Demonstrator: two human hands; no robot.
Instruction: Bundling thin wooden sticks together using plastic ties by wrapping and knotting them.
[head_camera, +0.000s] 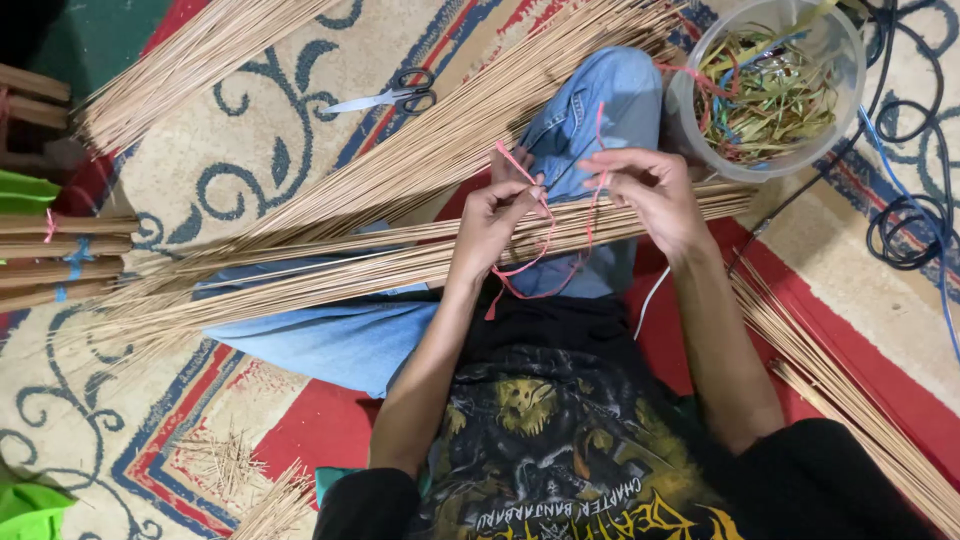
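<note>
My left hand pinches one end of a thin red plastic string above a long bundle of thin tan sticks lying across my lap. My right hand pinches the other part of the same string, which runs up past my fingers and loops down under the bundle. Both hands sit close together over the sticks, on my jeans-clad legs.
A clear plastic tub of coloured string scraps stands at top right. Scissors lie on the patterned rug. More stick bundles lie fanned at top left, tied at left and loose at right. Dark cables coil at right.
</note>
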